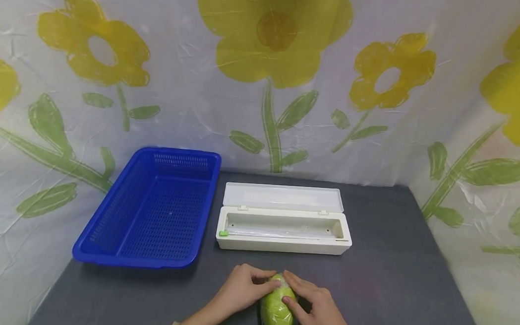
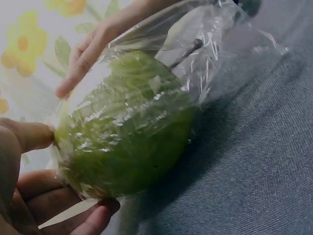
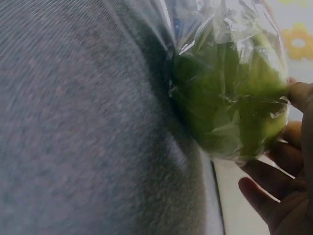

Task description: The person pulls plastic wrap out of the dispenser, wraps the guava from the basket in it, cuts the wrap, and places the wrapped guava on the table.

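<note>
A green pear [image 1: 276,310] wrapped in clear plastic film lies on the dark table, close to the near edge of the head view. My left hand [image 1: 244,288] holds its far end from the left, thumb and fingers curved around it. From the right, my right hand [image 1: 318,308] grips the same pear, its thumb on the side and its fingers round the far end. In the left wrist view the stem points away from the fingers, and loose film [image 2: 215,44] bunches around that stem end. Smooth, shiny film covers the pear [image 3: 230,98] in the right wrist view.
Beyond the hands stands a white film dispenser box [image 1: 281,246] with its lid [image 1: 283,198] raised and a small green slider [image 1: 223,233]. A blue perforated basket [image 1: 135,262] sits at the left. Flower-printed sheeting [image 1: 177,122] hangs behind the table [image 1: 383,269].
</note>
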Demonstrator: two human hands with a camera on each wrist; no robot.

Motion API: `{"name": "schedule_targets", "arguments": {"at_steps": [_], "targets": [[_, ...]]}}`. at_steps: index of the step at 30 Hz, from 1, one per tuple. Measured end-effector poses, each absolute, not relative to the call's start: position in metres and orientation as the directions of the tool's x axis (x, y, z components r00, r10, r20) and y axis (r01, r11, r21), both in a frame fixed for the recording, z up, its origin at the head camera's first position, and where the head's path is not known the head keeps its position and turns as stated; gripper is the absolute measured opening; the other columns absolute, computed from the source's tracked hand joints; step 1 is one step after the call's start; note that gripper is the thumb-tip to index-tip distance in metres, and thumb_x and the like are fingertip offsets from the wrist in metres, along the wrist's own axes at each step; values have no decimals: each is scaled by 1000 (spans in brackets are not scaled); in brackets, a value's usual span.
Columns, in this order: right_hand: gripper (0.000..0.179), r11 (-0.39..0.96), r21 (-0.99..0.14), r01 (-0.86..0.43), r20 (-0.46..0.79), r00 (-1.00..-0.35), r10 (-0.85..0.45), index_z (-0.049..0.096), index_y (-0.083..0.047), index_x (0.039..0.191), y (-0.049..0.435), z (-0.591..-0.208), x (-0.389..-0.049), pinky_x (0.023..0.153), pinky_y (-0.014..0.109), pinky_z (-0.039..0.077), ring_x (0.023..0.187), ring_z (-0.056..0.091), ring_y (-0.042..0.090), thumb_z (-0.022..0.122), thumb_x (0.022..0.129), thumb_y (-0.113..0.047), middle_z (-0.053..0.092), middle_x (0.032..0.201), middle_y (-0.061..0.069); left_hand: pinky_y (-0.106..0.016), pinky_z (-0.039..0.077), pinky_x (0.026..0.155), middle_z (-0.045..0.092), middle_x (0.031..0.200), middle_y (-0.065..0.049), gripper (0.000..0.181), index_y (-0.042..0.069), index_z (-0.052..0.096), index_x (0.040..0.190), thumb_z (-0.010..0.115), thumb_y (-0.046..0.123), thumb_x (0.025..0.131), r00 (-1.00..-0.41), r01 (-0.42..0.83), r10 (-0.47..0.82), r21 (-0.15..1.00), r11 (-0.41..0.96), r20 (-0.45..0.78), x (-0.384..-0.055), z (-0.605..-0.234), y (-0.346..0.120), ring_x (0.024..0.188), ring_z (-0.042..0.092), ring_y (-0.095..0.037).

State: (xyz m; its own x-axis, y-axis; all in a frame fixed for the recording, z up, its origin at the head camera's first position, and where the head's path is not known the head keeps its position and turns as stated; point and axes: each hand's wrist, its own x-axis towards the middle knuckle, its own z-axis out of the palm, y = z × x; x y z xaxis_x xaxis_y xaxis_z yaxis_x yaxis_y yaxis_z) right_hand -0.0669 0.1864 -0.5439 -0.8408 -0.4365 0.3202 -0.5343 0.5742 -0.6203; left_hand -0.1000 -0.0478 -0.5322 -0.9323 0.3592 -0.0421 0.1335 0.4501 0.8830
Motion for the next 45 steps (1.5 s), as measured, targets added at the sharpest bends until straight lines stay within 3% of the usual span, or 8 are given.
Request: {"name": "schedule_targets", "arguments": {"at_steps": [6,12,18,23,26,31,38,45], "targets": [[47,559,-638,-530,301,-840,-452,64,-1,144,189,-545,-66,93,43,62,125,68,27,71,103,-24,65,145,11,-23,53,65,78,114,-12,46,7,81,118,81,46,93,-933,122,358,902,414,-38,-101,-535,-47,75,64,-5],[47,560,-636,-531,309,-840,-446,64,-3,145,190,-545,-65,93,42,62,126,67,26,72,103,-22,65,145,9,-29,60,81,80,112,-5,45,8,82,116,80,47,94,-942,113,333,909,401,-30,-98,-535,-44,102,74,-14],[45,577,-669,-469,257,-874,-414,63,-8,148,189,-547,-66,96,43,60,127,67,26,68,105,-23,65,147,7,-25,58,67,81,108,-8,46,3,79,122,74,44,100,-942,90,333,917,388,-48,-94,-535,-42,83,74,-8],[46,595,-655,-466,268,-879,-394,63,-7,148,187,-548,-66,98,46,59,128,67,28,69,104,-23,65,146,8,-41,63,83,78,119,-12,53,0,74,128,60,48,107,-932,42,342,904,427,-119,-93,-531,-41,102,77,-23],[50,590,-645,-486,290,-870,-400,61,-8,150,185,-547,-65,100,45,58,132,65,26,71,103,-22,63,149,6,-44,62,83,80,112,-8,56,3,79,122,65,54,102,-924,3,347,901,434,-164,-96,-531,-40,102,75,-24],[50,571,-600,-560,332,-824,-460,62,-9,149,183,-547,-65,98,44,60,132,64,24,73,102,-21,63,150,7,-30,55,71,82,100,-4,43,7,84,110,81,46,91,-909,-106,346,932,347,-232,-99,-532,-36,89,70,-13],[47,567,-588,-578,358,-813,-459,66,-11,146,184,-553,-66,98,42,60,130,66,23,74,101,-19,67,146,6,-31,51,76,80,98,-3,36,6,85,102,85,38,87,-895,-219,323,935,279,-306,-101,-532,-35,89,65,-14],[66,568,-731,-379,192,-912,-362,51,-8,158,181,-550,-65,103,43,57,133,64,26,75,101,-31,64,148,7,-52,58,97,69,135,-20,71,-3,59,145,71,51,99,-895,-4,408,917,398,-181,-97,-536,-38,120,69,-35]]}}
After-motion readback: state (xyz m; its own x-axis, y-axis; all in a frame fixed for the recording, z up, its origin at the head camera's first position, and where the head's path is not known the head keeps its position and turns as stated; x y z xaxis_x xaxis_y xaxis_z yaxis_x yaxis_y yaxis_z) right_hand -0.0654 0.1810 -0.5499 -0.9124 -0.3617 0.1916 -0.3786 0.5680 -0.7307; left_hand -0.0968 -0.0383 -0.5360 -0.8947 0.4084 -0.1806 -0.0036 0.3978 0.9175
